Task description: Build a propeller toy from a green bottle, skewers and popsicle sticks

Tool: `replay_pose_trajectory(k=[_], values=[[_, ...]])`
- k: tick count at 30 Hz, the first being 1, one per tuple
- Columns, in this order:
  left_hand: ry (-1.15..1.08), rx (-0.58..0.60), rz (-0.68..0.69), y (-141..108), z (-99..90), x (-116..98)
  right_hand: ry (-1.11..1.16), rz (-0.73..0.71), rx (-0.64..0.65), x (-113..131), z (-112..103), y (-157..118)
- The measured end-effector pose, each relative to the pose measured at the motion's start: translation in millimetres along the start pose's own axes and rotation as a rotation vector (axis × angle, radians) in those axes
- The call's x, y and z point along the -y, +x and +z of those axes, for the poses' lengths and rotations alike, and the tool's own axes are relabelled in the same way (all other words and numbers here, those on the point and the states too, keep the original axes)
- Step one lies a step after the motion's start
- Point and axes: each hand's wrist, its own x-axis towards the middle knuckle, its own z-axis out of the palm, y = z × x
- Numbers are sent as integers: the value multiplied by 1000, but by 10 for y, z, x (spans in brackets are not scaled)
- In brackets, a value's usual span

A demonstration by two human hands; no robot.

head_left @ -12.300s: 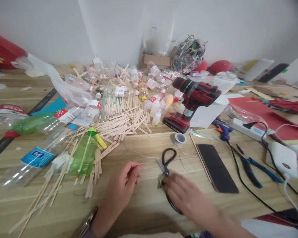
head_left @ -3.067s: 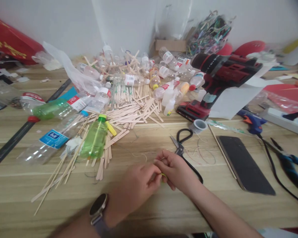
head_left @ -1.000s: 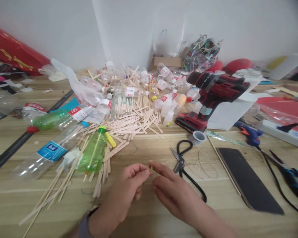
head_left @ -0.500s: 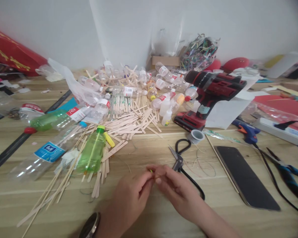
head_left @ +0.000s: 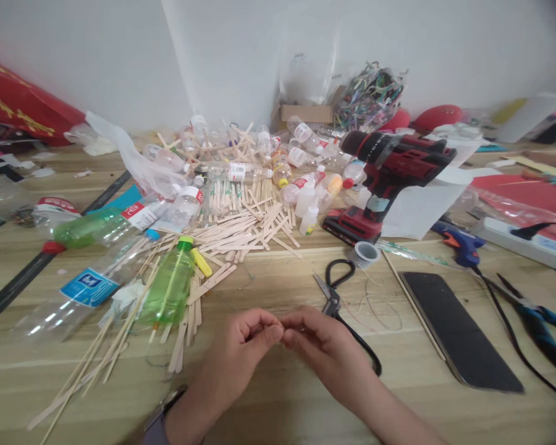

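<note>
My left hand (head_left: 241,349) and my right hand (head_left: 327,349) meet at the fingertips low in the middle of the head view. Thumb and fingers of each are pinched together. Whatever they pinch is too small to make out. Just right of my right hand lie black-handled scissors (head_left: 334,303), blades pointing up and left, one handle partly behind the hand. Thin loose threads (head_left: 375,303) curl on the wood beyond them. A green bottle (head_left: 169,284) lies left of my left hand, with flat wooden sticks (head_left: 208,284) beside it.
Behind are a pile of wooden sticks (head_left: 254,225), small plastic bottles (head_left: 306,198) and a red-black drill (head_left: 389,179) standing upright. At right lie a black phone (head_left: 458,334), a glue gun (head_left: 463,244) and pliers (head_left: 537,321). A clear bottle (head_left: 88,287) rests at left.
My left hand has turned so its thumb and curled fingers show more, and its wrist has shifted. The yellow-green speck seen between the fingertips earlier is now hidden.
</note>
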Motion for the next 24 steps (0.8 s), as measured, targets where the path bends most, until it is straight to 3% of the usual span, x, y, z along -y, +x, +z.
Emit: replay_pose_trajectory(k=[7,12,16,19,24], values=[[215,-27,-12,-68,24,-47,-243,-209,-153,31,8,5],[117,119,-78,-20,-61,-31,-494,-534,-289,11,15,-67],[156,232,-81,-12,-138,-40,-599,-749,-129,26,-35,-98],[219,223,-94,-40,-153,-71,-543,-771,-28,60,-52,-70],[370,103,-7,-100,-83,-126,-377,-629,-122,98,-13,-19]])
